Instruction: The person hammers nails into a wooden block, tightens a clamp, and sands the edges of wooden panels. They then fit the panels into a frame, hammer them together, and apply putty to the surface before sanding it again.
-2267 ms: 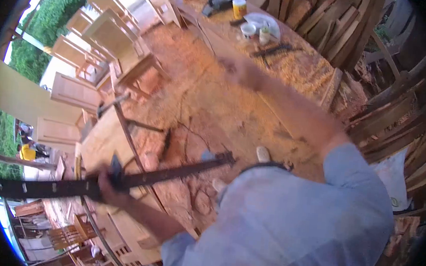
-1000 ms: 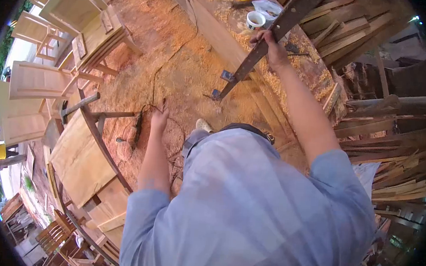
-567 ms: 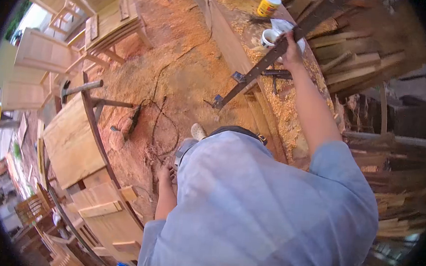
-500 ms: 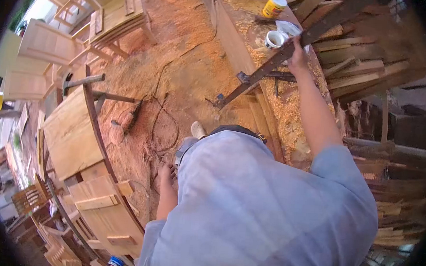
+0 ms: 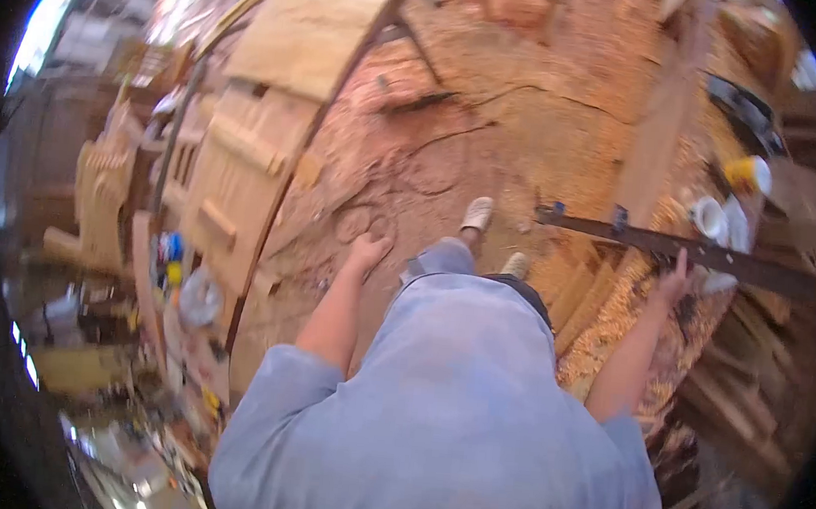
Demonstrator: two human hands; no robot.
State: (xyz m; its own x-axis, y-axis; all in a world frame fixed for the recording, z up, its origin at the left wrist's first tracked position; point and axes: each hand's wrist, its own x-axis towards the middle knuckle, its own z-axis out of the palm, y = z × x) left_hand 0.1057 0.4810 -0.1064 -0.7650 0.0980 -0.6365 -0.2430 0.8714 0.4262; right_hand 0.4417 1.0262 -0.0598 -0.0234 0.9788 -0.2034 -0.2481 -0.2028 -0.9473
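A: From the head view, what has the right hand (image 5: 676, 281) got?

B: Its grip is closed around a long dark bar clamp (image 5: 683, 247), about midway along. The bar lies nearly level, one end with its metal jaws out over the sawdust floor (image 5: 493, 119), the other end reaching over the worktop (image 5: 668, 121) strewn with shavings.

A: And the left hand (image 5: 367, 252)?

B: Empty, fingers loosely spread, hanging free above the floor, near nothing but a stack of wooden panels (image 5: 245, 149).

A: So which step is this?

B: I'd judge it as carrying the clamp to the worktop. A white cup (image 5: 709, 217) and a yellow-lidded tub (image 5: 749, 174) stand just beyond the bar.

A: What does the next move call for?

B: Probably lowering the bar flat while keeping it clear of the cup.
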